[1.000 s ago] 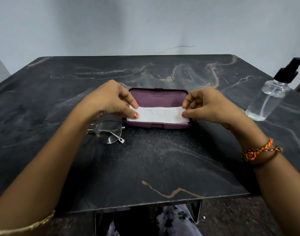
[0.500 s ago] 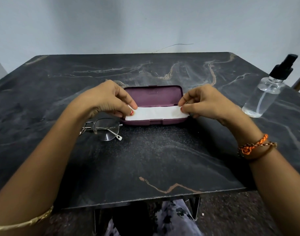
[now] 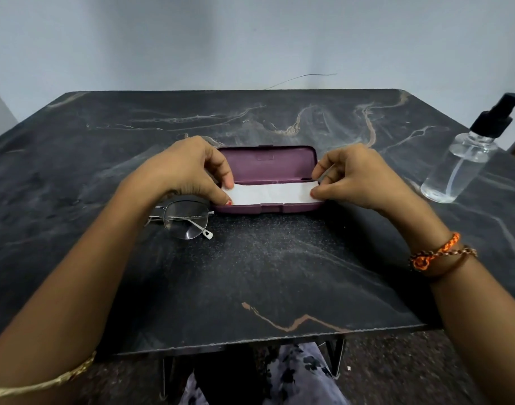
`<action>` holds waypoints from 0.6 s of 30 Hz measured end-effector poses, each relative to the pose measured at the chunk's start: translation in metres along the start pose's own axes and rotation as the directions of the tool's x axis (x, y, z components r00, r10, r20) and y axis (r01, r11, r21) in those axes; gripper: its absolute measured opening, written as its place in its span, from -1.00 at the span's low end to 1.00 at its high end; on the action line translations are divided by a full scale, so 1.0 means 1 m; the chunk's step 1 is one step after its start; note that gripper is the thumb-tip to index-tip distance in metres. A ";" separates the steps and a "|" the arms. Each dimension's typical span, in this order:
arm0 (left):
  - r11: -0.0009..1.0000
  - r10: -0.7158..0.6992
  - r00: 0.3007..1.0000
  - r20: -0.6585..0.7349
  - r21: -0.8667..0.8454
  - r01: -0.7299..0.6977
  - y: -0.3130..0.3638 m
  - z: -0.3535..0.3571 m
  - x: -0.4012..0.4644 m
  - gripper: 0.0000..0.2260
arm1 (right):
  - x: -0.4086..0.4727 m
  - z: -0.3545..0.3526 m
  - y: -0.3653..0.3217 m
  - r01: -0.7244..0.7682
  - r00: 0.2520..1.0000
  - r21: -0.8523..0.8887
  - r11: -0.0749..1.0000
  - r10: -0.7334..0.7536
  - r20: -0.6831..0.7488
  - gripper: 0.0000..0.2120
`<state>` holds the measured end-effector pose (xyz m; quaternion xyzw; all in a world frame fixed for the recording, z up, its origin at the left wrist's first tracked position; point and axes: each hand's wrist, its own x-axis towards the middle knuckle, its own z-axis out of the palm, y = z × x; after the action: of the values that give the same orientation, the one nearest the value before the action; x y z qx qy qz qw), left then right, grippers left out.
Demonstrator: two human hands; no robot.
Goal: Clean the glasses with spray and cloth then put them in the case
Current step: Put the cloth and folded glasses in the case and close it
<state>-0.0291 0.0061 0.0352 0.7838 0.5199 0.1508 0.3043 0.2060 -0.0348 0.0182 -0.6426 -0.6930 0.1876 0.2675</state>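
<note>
An open maroon glasses case [image 3: 268,163] lies at the middle of the dark marble table [image 3: 250,273], lid tipped back. A white cloth [image 3: 272,194] stretches flat along the case's lower half. My left hand [image 3: 189,171] pinches the cloth's left end and my right hand [image 3: 352,179] pinches its right end. Folded metal-framed glasses [image 3: 186,219] rest on the table just left of the case, below my left hand. A clear spray bottle [image 3: 463,159] with a black pump top stands at the right edge.
A plain grey wall rises behind the table. The table's front edge runs close to my lap, with patterned trousers [image 3: 294,378] and metal table legs below it. A thin wire [image 3: 303,78] shows at the table's far edge.
Both hands have kept hold of the cloth's ends and lowered it a little further into the case. Glasses and bottle have not moved on the table.
</note>
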 end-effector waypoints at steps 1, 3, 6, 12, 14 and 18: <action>1.000 0.004 1.000 -0.006 0.009 -0.004 0.000 0.000 -0.001 -0.81 | -0.001 0.000 0.000 0.012 1.000 -0.019 1.000 -0.012 -0.002 -0.83; 1.000 0.015 1.000 -0.014 0.018 -0.015 0.000 0.000 -0.001 -0.81 | -0.002 -0.001 -0.001 0.042 0.999 -0.055 0.998 -0.042 0.007 -0.83; 0.997 0.038 0.999 -0.019 0.063 -0.036 0.001 0.001 0.001 -0.85 | -0.002 0.000 -0.002 0.083 0.996 -0.118 0.990 -0.077 0.049 -0.87; 0.986 0.081 0.997 -0.004 0.149 -0.080 0.002 0.003 0.004 -0.91 | -0.002 0.002 -0.004 0.110 0.994 -0.168 0.980 -0.107 0.029 -0.92; 0.987 0.102 0.995 -0.012 0.127 -0.100 0.002 0.002 0.004 -0.92 | -0.003 0.002 -0.005 0.139 0.990 -0.142 0.980 -0.140 0.004 -0.94; 0.989 0.124 0.989 -0.085 0.096 -0.115 -0.001 0.000 0.005 -0.92 | -0.002 0.004 -0.003 0.168 0.973 -0.210 0.963 -0.197 -0.122 -0.80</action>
<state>-0.0278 0.0110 0.0338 0.8189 0.4916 0.1806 0.2348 0.2009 -0.0371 0.0164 -0.6110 -0.7439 0.0459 0.2668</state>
